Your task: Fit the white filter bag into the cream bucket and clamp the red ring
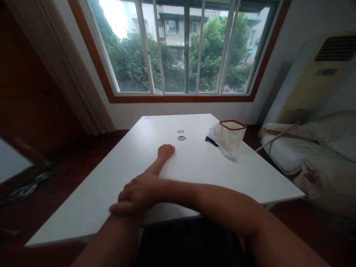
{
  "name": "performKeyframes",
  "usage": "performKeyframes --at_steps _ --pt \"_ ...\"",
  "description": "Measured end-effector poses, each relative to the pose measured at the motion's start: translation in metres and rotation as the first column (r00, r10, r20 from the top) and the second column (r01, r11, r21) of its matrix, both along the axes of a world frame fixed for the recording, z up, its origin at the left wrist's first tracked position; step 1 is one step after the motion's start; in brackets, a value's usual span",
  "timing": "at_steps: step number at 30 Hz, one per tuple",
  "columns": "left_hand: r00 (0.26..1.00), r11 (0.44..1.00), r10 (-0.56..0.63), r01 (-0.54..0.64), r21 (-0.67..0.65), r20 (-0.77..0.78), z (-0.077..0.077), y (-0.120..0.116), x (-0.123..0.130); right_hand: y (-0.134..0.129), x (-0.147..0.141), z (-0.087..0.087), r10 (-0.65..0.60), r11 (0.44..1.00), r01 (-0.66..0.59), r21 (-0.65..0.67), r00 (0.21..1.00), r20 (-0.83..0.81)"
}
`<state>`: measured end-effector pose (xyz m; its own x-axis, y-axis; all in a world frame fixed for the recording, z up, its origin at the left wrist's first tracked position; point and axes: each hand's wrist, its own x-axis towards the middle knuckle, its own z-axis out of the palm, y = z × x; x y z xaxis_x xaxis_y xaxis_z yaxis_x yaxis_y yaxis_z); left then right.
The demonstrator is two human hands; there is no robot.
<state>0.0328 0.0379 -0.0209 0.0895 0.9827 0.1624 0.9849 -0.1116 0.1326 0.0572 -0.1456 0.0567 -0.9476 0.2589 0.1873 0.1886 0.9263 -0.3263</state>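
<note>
My left hand (166, 151) reaches forward over the white table (194, 167) with its fingers curled into a loose fist; nothing shows in it. My right hand (139, 194) crosses over and is wrapped round my left forearm (111, 237). Just beyond my left fist, two small round metallic-looking pieces (181, 138) lie close together on the tabletop. To the right is a small bin with a red rim (233, 125), lined with a whitish plastic bag (228, 142). A purple strip (211, 141) shows at the bag's left side.
A wide window (180, 55) with a brown frame is behind the table. On the right are white covered bundles (294, 148) with a thin stick (278, 136), and a tall air conditioner (311, 81). A curtain (69, 70) hangs at left; cables (27, 187) lie on the floor.
</note>
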Motion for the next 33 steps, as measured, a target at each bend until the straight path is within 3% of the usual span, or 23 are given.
performKeyframes --at_steps 1,3,5,6,8,9,10,12,15,20,24,26,30,32,33 --pt "1.000 1.000 -0.022 0.022 -0.001 0.007 -0.002 -0.009 0.003 0.010 0.011 0.000 -0.043 0.999 0.042 0.025 0.999 0.030" --pt "0.996 0.996 -0.085 0.085 0.004 0.023 -0.006 -0.030 0.008 0.037 0.047 0.005 -0.275 0.953 0.267 0.141 0.960 0.044" --pt "0.985 0.985 -0.169 0.169 0.019 0.033 -0.007 -0.051 0.012 0.070 0.103 0.016 -0.496 0.826 0.520 0.220 0.854 -0.157" --pt "0.976 0.977 -0.213 0.213 0.029 0.035 -0.008 -0.060 0.013 0.086 0.135 0.021 -0.595 0.713 0.667 0.219 0.740 -0.314" --pt "0.953 0.952 -0.304 0.302 0.050 0.021 -0.007 -0.073 0.013 0.112 0.202 0.030 -0.705 0.371 0.921 0.121 0.365 -0.608" --pt "0.938 0.937 -0.347 0.346 0.058 0.007 -0.006 -0.076 0.013 0.122 0.232 0.031 -0.697 0.198 0.979 0.046 0.174 -0.696" --pt "0.923 0.921 -0.384 0.384 0.059 -0.008 -0.004 -0.078 0.012 0.130 0.259 0.030 -0.670 0.073 0.997 -0.004 0.046 -0.741" --pt "0.898 0.897 -0.439 0.440 0.048 -0.023 -0.002 -0.077 0.010 0.140 0.298 0.020 -0.655 -0.050 0.999 -0.008 -0.038 -0.755" --pt "0.888 0.888 -0.460 0.459 0.034 0.017 0.001 -0.072 0.006 0.147 0.324 -0.003 -0.707 -0.140 0.990 0.033 -0.076 -0.703" --pt "0.878 0.893 -0.449 0.446 0.056 0.167 0.003 -0.071 0.001 0.150 0.336 -0.018 -0.750 -0.209 0.976 0.064 -0.118 -0.651" --pt "0.853 0.887 -0.459 0.455 0.080 0.247 0.004 -0.072 0.001 0.140 0.339 -0.004 -0.703 -0.221 0.975 0.016 -0.148 -0.696" --pt "0.840 0.882 -0.470 0.460 0.102 0.270 0.007 -0.074 0.003 0.131 0.334 0.007 -0.638 -0.202 0.979 -0.009 -0.139 -0.758" --pt "0.813 0.856 -0.499 0.410 0.313 0.299 0.012 -0.083 0.013 0.115 0.303 0.019 -0.491 -0.054 0.998 0.043 0.011 -0.871" --pt "0.818 0.840 -0.478 0.320 0.437 0.321 0.015 -0.086 0.016 0.111 0.279 0.016 -0.431 0.076 0.994 0.077 0.102 -0.896" --pt "0.816 0.833 -0.469 0.281 0.477 0.337 0.016 -0.087 0.016 0.110 0.267 0.013 -0.414 0.167 0.981 0.103 0.164 -0.896"
